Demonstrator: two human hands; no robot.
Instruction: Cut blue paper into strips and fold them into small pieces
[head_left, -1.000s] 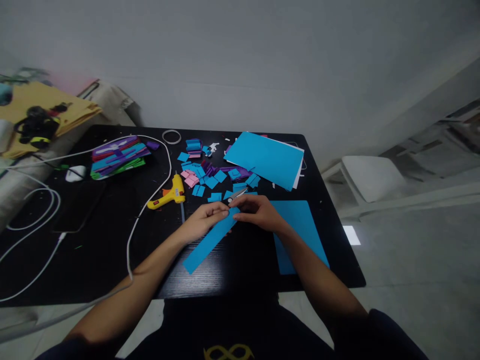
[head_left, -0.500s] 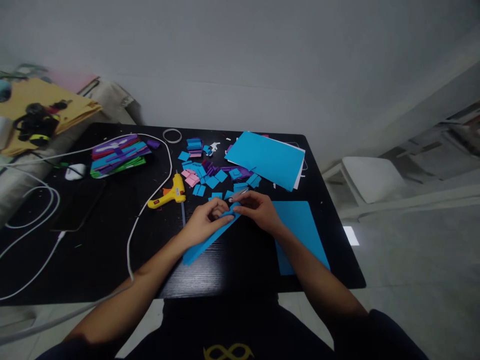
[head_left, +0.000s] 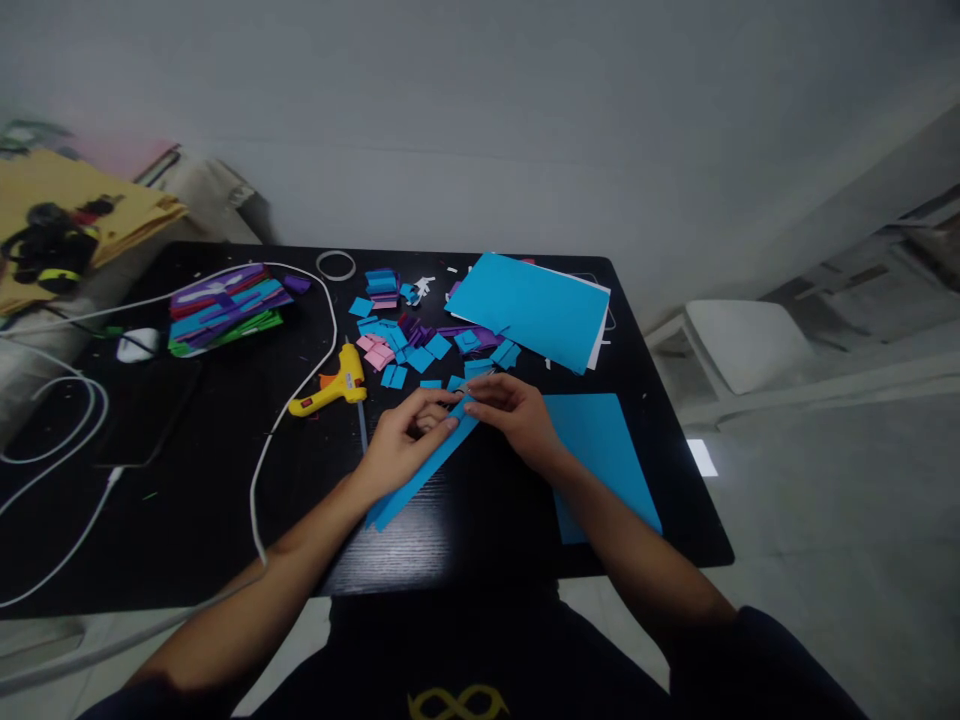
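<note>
A long folded blue paper strip (head_left: 420,480) slants across the black table between my hands. My left hand (head_left: 405,437) is closed on the strip, its thumb lying on top. At the strip's upper end my right hand (head_left: 516,415) pinches the paper between thumb and fingers. Something thin and metallic, perhaps scissors (head_left: 480,380), shows by my right fingers, partly hidden. Small cut blue pieces (head_left: 437,346) and pink pieces (head_left: 376,350) lie just beyond my hands. Under my right forearm rests a blue sheet (head_left: 600,450).
A yellow glue gun (head_left: 341,383) lies left of my hands. A white cable (head_left: 262,470) loops over the table (head_left: 217,540). Stacked coloured paper (head_left: 229,305) is at the back left, a large blue sheet (head_left: 532,305) at the back right. A white stool (head_left: 739,345) stands at right.
The view has shifted slightly. My fingers have moved a little along the strip's upper end, and its layers are spread slightly more at the lower end.
</note>
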